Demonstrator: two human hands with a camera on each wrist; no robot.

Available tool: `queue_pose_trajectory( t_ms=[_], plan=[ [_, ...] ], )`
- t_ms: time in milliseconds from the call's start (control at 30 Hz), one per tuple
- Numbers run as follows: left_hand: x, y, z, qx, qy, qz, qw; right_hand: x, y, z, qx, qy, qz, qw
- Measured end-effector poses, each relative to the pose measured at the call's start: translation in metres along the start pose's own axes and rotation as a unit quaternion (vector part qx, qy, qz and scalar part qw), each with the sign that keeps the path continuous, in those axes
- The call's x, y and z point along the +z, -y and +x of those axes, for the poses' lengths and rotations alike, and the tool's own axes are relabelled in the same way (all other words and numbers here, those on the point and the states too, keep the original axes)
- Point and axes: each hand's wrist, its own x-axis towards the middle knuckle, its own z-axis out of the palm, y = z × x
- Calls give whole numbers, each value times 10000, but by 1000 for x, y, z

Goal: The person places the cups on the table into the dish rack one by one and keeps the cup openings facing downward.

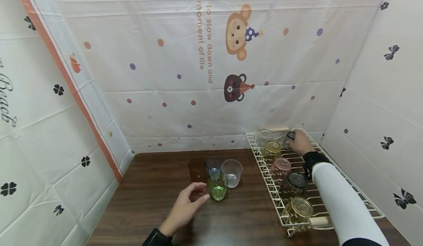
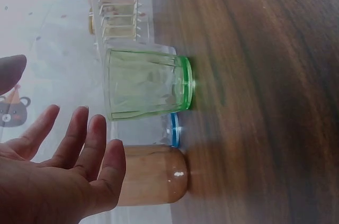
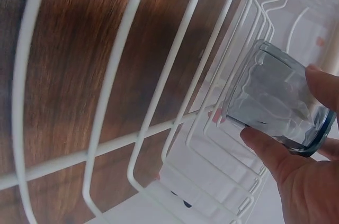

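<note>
My right hand [image 1: 301,143] grips a grey-tinted drinking glass [image 3: 275,99] at the far end of the white wire dish rack [image 1: 270,191]. The glass is bottom up, its thick dark base near my fingers and its rim toward the wires. On the wooden table, my left hand [image 1: 183,206] is held with fingers spread beside a green glass [image 1: 218,191]; in the left wrist view a gap shows between them. Behind the green glass stand an amber glass [image 1: 197,169], a blue glass [image 1: 214,162] and a clear glass [image 1: 232,173], all upright.
Along the rack's left side are a clear glass [image 1: 263,136], a yellow glass [image 1: 272,149], a pink glass [image 1: 281,166], a dark glass [image 1: 295,183] and another yellow glass [image 1: 299,209]. Patterned cloth [image 1: 148,117] hangs behind and at both sides.
</note>
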Motion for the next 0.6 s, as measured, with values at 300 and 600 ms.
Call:
queue_pose_trajectory(
  t_ms=[300, 600],
  plan=[
    [-3, -3, -4, 3, -92, -140, 9999, 3, -7, 10, -199, -32, -69, 9998],
    [-6, 1, -8, -16, -73, 89, 9999, 7, -5, 9, -14, 91, -350, 9993]
  ],
)
